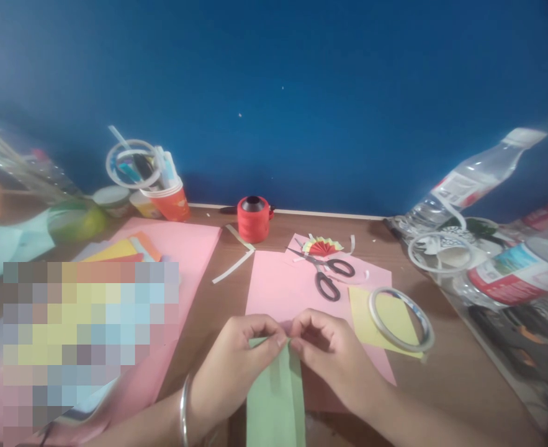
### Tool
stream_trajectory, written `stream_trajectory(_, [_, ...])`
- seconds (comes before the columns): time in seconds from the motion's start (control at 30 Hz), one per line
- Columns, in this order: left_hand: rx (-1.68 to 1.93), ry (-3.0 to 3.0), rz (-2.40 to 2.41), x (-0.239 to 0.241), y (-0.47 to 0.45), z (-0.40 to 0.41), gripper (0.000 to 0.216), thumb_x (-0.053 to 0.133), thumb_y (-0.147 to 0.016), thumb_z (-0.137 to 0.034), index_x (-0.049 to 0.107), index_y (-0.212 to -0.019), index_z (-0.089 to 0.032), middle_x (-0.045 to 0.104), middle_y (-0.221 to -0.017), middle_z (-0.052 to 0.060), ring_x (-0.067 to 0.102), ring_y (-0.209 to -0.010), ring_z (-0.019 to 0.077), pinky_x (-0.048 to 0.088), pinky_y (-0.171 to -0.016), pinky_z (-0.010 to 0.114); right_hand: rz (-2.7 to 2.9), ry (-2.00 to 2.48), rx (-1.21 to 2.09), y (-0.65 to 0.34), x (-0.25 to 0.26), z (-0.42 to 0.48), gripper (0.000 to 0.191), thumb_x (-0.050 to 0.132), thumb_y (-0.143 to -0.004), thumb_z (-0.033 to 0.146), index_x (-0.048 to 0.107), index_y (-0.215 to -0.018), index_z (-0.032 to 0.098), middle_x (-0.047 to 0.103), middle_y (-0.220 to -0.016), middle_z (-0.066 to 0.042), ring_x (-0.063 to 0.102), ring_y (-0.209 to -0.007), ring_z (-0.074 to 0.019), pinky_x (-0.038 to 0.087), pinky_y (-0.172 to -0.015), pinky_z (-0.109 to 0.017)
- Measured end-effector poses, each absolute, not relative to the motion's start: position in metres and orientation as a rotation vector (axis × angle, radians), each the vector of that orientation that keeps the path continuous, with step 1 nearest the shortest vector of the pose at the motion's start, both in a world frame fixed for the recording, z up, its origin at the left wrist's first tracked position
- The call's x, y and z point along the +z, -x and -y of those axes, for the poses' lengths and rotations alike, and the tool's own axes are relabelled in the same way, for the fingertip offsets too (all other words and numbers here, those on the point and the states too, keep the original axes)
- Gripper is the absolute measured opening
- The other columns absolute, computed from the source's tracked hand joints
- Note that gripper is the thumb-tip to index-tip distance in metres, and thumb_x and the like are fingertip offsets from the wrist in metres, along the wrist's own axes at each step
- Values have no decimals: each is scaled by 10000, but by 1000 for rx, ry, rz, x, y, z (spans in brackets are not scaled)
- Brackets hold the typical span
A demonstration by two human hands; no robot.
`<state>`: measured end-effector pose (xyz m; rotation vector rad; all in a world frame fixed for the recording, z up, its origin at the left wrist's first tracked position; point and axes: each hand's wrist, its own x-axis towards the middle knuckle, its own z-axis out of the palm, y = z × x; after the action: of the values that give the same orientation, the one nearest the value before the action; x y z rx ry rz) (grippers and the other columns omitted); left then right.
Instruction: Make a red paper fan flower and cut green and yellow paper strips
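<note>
A green strip of paper [274, 397] with lengthwise creases hangs toward me, its far end pinched between both hands. My left hand [236, 354], with a silver bangle at the wrist, closes thumb and fingers on the paper's top left. Against its top right corner, my right hand [329, 354] pinches with curled fingers. The two sets of fingertips almost meet. Beneath them lies pink paper [274, 279]. Black-handled scissors [327, 273] rest on it just beyond my hands, beside a small red and yellow pleated paper fan [323, 246].
A tape roll [401, 320] lies on yellow paper [364, 316] at right. Behind stand a red round container [253, 220] and an orange cup of pens [169, 198]. Plastic bottles [525, 267] lean at far right. More pink paper [185, 248] and a pixelated patch are at left.
</note>
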<state>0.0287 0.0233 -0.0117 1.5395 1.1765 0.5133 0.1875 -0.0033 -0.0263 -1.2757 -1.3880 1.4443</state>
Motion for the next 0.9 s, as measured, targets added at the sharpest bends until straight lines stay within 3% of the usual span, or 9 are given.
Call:
stream_trajectory(0.13, [519, -1621, -1233, -15, -27, -21, 94, 498, -781, -218, 588, -782, -190, 618, -739, -25, 560, -721, 135, 420, -678, 219, 1505, 1425, 1272, -188, -25, 4, 112, 509, -768, 148, 506, -658, 171, 502, -598, 41, 475, -582, -100, 384, -543, -199])
stream_trajectory(0.23, [525, -1800, -1333, -21, -24, -19, 205, 517, -774, -188, 516, -974, -234, 615, -807, -35, 574, -748, 141, 436, -687, 250, 1676, 1509, 1039, -191, -26, 3, 61, 508, -782, 149, 557, -766, 180, 570, -679, 15, 523, -624, -122, 415, -569, -224])
stream_trajectory(0.37, [524, -2211, -1363, -27, -19, -22, 207, 493, -799, -164, 488, -998, -220, 589, -940, 15, 549, -886, 190, 436, -772, 344, 2120, 1290, 626, -202, -30, -1, 201, 453, -830, 129, 603, -944, 200, 601, -910, -48, 523, -826, -177, 430, -720, -309])
stream_trajectory(0.5, [320, -2599, -1326, -22, -13, -23, 138, 450, -823, -164, 553, -909, -196, 577, -1001, 48, 538, -922, 242, 430, -792, 446, 2411, 1082, 524, -206, -33, -6, 246, 441, -843, 115, 601, -1013, 192, 609, -1012, -51, 501, -878, -186, 440, -746, -324])
stream_trajectory(0.57, [179, -2717, -1163, -20, -9, -19, 165, 429, -828, -145, 579, -867, -205, 602, -980, 31, 557, -908, 224, 458, -772, 411, 2452, 1072, 490, -205, -34, -7, 229, 440, -850, 122, 606, -996, 182, 620, -998, -43, 503, -882, -180, 443, -759, -326])
stream_trajectory(0.73, [163, -2913, -996, -29, -1, -9, 400, 462, -819, -199, 425, -1216, -166, 518, -1233, 44, 470, -1114, 193, 395, -938, 333, 2495, 1077, 471, -204, -33, -5, 237, 478, -837, 125, 587, -1038, 186, 628, -992, -33, 512, -920, -162, 450, -813, -291])
stream_trajectory(0.9, [117, -2996, -1006, -35, 0, -4, 408, 403, -838, -171, 409, -1246, -166, 482, -1280, 34, 446, -1153, 180, 385, -952, 315, 2519, 1045, 286, -208, -39, 2, 272, 461, -817, 90, 588, -1055, 112, 615, -1052, -75, 496, -999, -190, 412, -910, -298])
